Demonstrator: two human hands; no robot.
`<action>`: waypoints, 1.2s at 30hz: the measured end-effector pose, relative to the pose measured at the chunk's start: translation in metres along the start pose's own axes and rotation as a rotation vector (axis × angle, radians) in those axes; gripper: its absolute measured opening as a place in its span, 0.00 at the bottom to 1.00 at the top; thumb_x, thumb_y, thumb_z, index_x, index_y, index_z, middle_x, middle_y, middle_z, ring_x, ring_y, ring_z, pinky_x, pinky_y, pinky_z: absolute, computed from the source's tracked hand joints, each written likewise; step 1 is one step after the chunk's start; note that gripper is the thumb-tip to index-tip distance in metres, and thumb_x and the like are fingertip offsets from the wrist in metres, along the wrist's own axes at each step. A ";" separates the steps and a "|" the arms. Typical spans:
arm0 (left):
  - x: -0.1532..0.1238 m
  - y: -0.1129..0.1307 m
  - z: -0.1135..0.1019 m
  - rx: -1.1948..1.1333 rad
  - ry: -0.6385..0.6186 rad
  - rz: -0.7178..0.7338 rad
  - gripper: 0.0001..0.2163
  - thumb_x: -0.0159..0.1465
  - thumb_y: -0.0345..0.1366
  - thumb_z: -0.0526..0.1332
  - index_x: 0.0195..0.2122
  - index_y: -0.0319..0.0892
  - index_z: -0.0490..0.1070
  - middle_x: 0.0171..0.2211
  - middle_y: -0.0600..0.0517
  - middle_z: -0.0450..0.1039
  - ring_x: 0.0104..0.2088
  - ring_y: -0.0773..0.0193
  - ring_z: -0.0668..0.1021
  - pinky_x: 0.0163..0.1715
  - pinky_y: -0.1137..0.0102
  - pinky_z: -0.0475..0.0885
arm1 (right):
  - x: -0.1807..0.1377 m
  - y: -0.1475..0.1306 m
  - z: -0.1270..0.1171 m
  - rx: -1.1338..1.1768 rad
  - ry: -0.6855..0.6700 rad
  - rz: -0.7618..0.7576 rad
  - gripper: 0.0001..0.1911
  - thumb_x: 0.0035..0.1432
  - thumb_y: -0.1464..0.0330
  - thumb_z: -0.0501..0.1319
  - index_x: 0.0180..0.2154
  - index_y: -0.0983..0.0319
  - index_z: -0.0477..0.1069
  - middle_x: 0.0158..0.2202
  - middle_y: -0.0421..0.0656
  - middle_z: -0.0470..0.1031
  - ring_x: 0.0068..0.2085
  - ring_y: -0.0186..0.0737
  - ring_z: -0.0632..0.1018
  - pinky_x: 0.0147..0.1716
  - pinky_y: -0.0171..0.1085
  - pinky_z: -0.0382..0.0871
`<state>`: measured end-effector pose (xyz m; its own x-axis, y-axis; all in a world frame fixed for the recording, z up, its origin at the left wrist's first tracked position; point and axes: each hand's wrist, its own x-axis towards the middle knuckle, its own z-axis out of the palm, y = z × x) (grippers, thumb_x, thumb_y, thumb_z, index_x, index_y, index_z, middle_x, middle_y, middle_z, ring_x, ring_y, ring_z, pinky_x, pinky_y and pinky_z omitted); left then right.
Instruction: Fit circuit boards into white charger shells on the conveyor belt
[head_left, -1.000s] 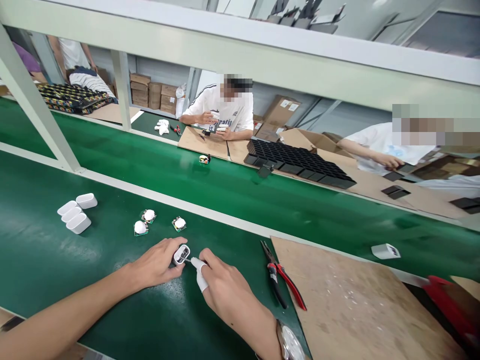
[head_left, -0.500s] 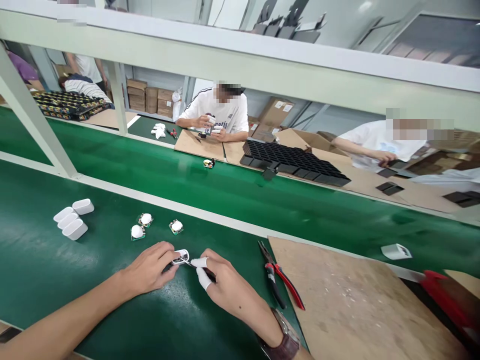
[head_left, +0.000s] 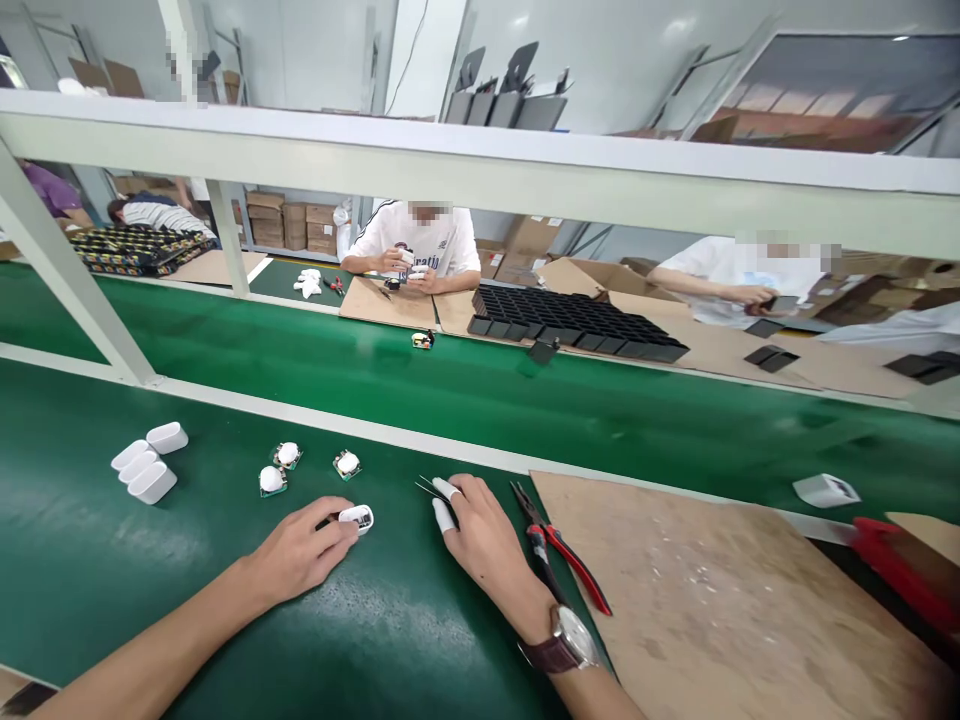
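Observation:
My left hand grips a small white oval housing, its open end facing up with dark parts inside. My right hand, with white finger cots on thumb and forefinger, holds thin metal tweezers, tips apart and clear of the housing. Beyond my hands lie a few small circuit boards with white domes, one of them a board nearest my left hand. Farther left, several empty white housings stand grouped together. Red and black long-nose pliers rest to the right of my right hand.
A worn brown board covers the right side of the table. Past the pale rail, a green conveyor belt carries a white housing and small parts. Opposite, co-workers sit by a black grid tray. A frame beam crosses overhead.
My right hand has drawn the tweezers out of the housing and moved right. My left hand keeps the housing, nearly in place. The white housing on the belt has shifted right.

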<state>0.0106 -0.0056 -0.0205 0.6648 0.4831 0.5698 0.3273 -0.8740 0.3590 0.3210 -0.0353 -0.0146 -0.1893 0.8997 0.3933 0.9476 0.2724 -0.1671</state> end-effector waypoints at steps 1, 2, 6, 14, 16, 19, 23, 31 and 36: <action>0.002 0.002 0.000 -0.006 0.023 0.011 0.08 0.74 0.26 0.59 0.50 0.44 0.71 0.52 0.43 0.74 0.42 0.61 0.81 0.41 0.67 0.78 | 0.004 -0.007 -0.001 0.038 0.025 -0.033 0.14 0.71 0.73 0.53 0.50 0.67 0.75 0.48 0.55 0.76 0.46 0.55 0.77 0.48 0.54 0.78; 0.004 0.005 0.000 -0.014 0.037 0.013 0.07 0.73 0.26 0.59 0.48 0.44 0.71 0.51 0.43 0.75 0.42 0.61 0.80 0.41 0.67 0.78 | 0.009 -0.015 -0.001 0.092 0.050 -0.077 0.14 0.72 0.73 0.53 0.52 0.66 0.74 0.50 0.55 0.75 0.48 0.54 0.77 0.49 0.53 0.79; 0.016 0.017 -0.005 -0.033 -0.051 -0.036 0.06 0.72 0.27 0.58 0.40 0.43 0.72 0.44 0.45 0.76 0.37 0.62 0.79 0.37 0.69 0.77 | 0.029 -0.038 0.006 0.308 0.056 -0.239 0.17 0.72 0.74 0.53 0.59 0.61 0.69 0.52 0.51 0.74 0.51 0.50 0.77 0.51 0.50 0.79; 0.093 -0.067 -0.064 0.140 0.042 -0.314 0.03 0.68 0.34 0.62 0.36 0.45 0.74 0.44 0.48 0.77 0.42 0.60 0.81 0.46 0.67 0.77 | 0.067 -0.057 0.045 0.355 -0.077 -0.219 0.31 0.64 0.66 0.69 0.65 0.65 0.64 0.61 0.56 0.70 0.59 0.57 0.75 0.60 0.56 0.74; 0.116 -0.108 -0.074 0.208 0.092 -0.405 0.05 0.67 0.32 0.61 0.33 0.43 0.73 0.40 0.47 0.76 0.34 0.62 0.80 0.40 0.66 0.78 | 0.077 -0.066 0.049 0.333 -0.088 -0.165 0.25 0.64 0.63 0.70 0.59 0.65 0.70 0.53 0.55 0.74 0.52 0.57 0.77 0.54 0.55 0.77; 0.134 -0.150 -0.076 0.256 0.118 -0.497 0.06 0.63 0.30 0.63 0.28 0.43 0.72 0.32 0.49 0.75 0.28 0.61 0.79 0.34 0.66 0.78 | 0.086 -0.074 0.051 0.322 -0.081 -0.135 0.09 0.67 0.69 0.65 0.48 0.64 0.75 0.45 0.51 0.75 0.46 0.53 0.78 0.49 0.52 0.79; 0.114 -0.153 -0.079 0.252 0.132 -0.519 0.04 0.62 0.33 0.66 0.38 0.44 0.78 0.40 0.47 0.80 0.39 0.56 0.83 0.38 0.65 0.81 | 0.079 -0.066 0.049 0.342 -0.087 -0.188 0.15 0.69 0.74 0.58 0.56 0.66 0.72 0.48 0.52 0.76 0.49 0.51 0.78 0.52 0.51 0.78; 0.006 -0.074 -0.178 0.477 0.333 -0.572 0.15 0.71 0.47 0.62 0.54 0.46 0.75 0.53 0.46 0.78 0.50 0.53 0.81 0.50 0.59 0.79 | 0.048 -0.070 0.087 0.252 0.093 -0.291 0.31 0.63 0.80 0.49 0.65 0.64 0.69 0.63 0.63 0.71 0.60 0.71 0.74 0.50 0.67 0.76; -0.068 -0.053 -0.205 0.806 0.031 -0.581 0.19 0.72 0.54 0.59 0.44 0.45 0.80 0.44 0.42 0.77 0.47 0.45 0.77 0.49 0.51 0.76 | 0.050 -0.082 0.090 0.290 0.089 -0.329 0.36 0.63 0.79 0.47 0.72 0.65 0.59 0.65 0.64 0.69 0.65 0.75 0.70 0.51 0.72 0.73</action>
<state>-0.1895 0.0191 0.0732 0.2423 0.8384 0.4882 0.9629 -0.2696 -0.0149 0.2112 0.0178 -0.0627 -0.4340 0.7197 0.5419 0.7266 0.6352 -0.2618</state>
